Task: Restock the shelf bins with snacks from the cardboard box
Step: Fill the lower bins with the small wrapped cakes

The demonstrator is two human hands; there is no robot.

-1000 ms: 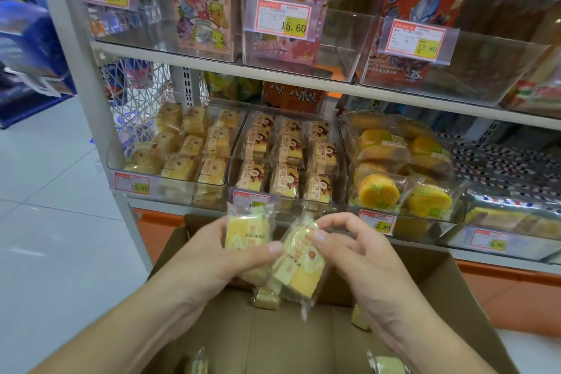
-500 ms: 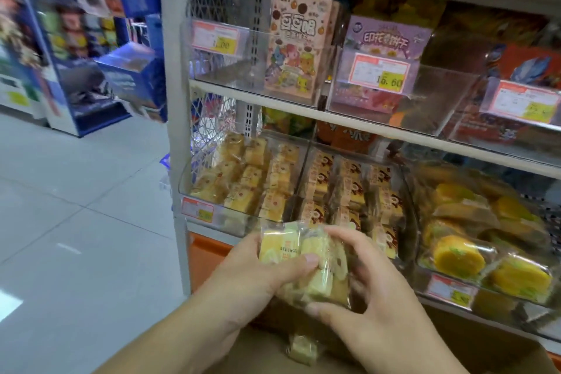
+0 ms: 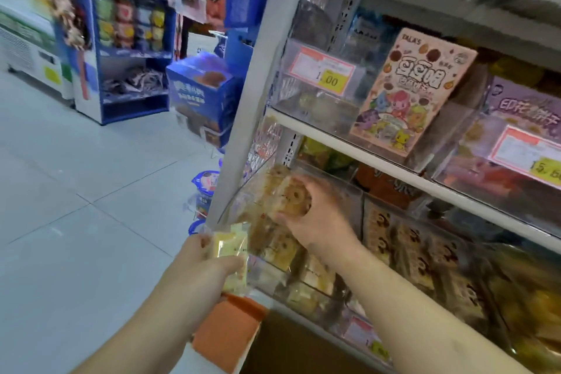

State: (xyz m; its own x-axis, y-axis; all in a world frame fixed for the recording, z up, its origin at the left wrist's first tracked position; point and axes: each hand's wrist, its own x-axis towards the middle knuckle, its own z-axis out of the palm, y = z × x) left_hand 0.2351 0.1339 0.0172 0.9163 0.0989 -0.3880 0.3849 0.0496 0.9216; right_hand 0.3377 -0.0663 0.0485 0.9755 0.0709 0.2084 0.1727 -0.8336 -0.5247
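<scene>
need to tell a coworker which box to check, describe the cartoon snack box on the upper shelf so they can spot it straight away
Start at the grey shelf upright and look at the upper shelf, just right of the clear bin with the 1.00 price tag. The cartoon snack box stands upright there, leaning back a little. It is the only pale peach box, printed TALA'S with colourful cartoon animals, while the purple box to its right carries a 15.6 tag.

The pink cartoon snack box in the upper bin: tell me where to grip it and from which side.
Pinch the pink cartoon snack box by its top edge, coming from above and in front. It stands upright, leaning back in the clear upper bin, whose front wall covers its lower part; only the top is free.
</scene>
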